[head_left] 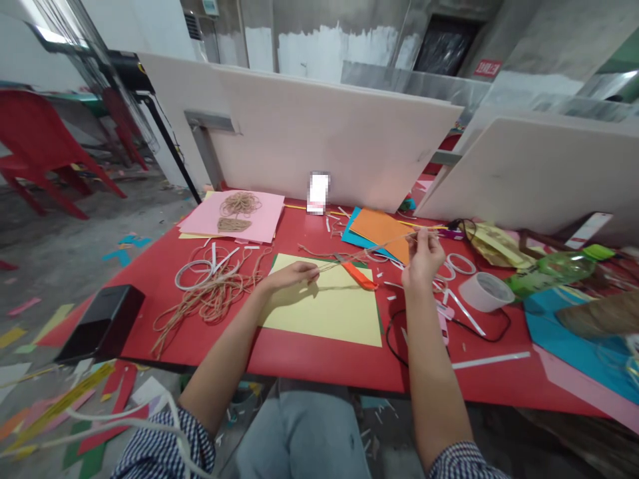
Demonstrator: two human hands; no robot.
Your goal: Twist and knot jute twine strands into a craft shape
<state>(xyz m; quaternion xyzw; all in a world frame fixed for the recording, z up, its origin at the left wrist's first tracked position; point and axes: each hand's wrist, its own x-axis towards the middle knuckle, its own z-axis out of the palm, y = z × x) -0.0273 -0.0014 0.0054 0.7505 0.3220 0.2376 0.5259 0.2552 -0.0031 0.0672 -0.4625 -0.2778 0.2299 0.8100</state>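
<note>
Thin brown twine (357, 255) stretches between my two hands above a yellow sheet of paper (324, 316). My left hand (297, 273) pinches one end of it, low over the sheet's upper left part. Higher up and to the right, my right hand (423, 254) grips the other end, fingers closed near an orange sheet (382, 229). An orange-handled cutter (359, 275) lies on the yellow sheet, just below the twine. A loose heap of twine (214, 296) rests left of my left hand. On pink paper (267, 223) sit a coiled twine bundle (240, 204) and a flatter one (234, 225).
A black box (102, 322) stands at the table's left edge. To the right are a tape roll (485, 291), a green bottle (559, 271), a large twine spool (599, 314) and a black cable (492, 338). White boards (329, 133) rise behind the red table (319, 362).
</note>
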